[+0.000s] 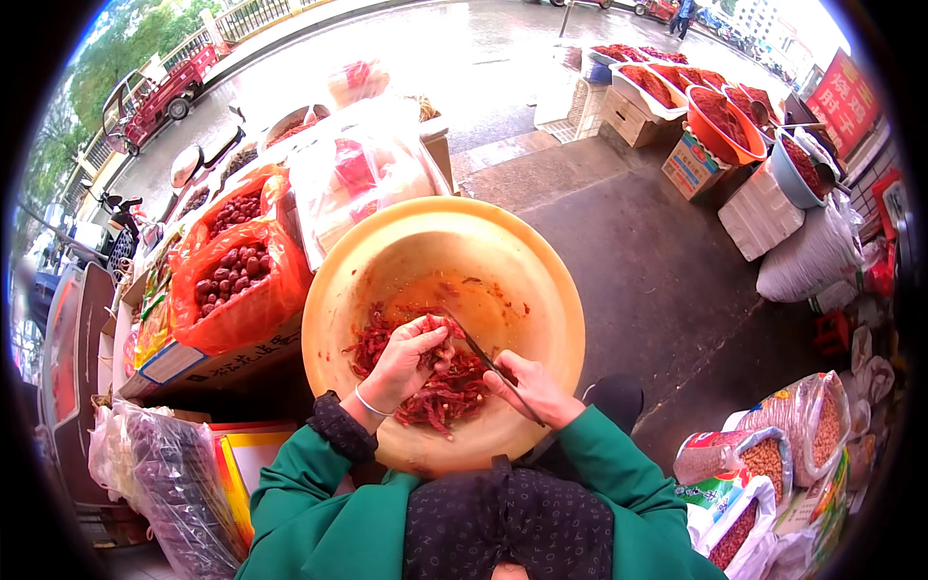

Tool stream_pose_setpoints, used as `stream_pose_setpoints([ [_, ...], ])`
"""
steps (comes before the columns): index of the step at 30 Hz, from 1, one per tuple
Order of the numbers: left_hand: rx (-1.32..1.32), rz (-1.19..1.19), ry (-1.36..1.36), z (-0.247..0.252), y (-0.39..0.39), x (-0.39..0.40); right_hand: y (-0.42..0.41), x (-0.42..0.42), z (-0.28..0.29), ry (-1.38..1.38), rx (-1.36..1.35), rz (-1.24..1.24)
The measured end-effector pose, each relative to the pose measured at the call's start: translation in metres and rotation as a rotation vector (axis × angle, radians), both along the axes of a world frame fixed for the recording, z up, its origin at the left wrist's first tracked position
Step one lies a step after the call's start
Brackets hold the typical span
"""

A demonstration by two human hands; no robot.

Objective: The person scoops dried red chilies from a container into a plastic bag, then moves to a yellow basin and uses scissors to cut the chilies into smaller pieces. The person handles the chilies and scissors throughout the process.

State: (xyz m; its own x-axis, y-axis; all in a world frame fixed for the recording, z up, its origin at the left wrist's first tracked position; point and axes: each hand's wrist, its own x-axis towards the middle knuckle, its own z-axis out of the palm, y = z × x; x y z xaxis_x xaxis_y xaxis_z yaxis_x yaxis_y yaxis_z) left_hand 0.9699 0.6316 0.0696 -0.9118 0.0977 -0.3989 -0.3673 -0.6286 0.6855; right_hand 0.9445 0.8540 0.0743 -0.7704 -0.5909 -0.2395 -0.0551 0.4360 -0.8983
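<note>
A large yellow basin (558, 290) lies before me, close against my body. Dried red chilies (442, 406) are heaped in its lower left part, with a few scraps on the far side. My left hand (409, 355), a bracelet at its wrist, grips a small bunch of dried chilies (438, 326) above the heap. Dark metal scissors (475, 348) are in my right hand (533, 388), their blades pointing up and left to the chilies by my left fingers. How far the blades are parted cannot be told.
Jujubes (235, 275) in red plastic bags stand at the left, beside a plastic-covered white container (362, 167). A concrete step (544, 170) lies ahead. Orange (725, 145) and blue basins (790, 170) of ground chili stand at the upper right. Open sacks of peanuts (765, 460) are at the lower right.
</note>
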Motion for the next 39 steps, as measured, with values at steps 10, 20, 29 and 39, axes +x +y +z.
stream_pose_setpoints([
  [10, -0.069, -0.048, 0.002, -0.003, 0.003, 0.003, -0.006, 0.002, 0.003, 0.063, 0.038, 0.034],
  [20, -0.146, -0.074, -0.028, -0.011, 0.000, 0.004, -0.008, 0.007, 0.000, 0.120, 0.028, -0.030],
  [29, -0.185, -0.126, -0.040, 0.001, 0.008, 0.008, -0.012, 0.006, -0.010, 0.243, -0.008, -0.026],
  [39, -0.162, -0.015, 0.022, 0.000, 0.001, 0.001, -0.003, -0.001, -0.008, 0.129, 0.010, -0.069],
])
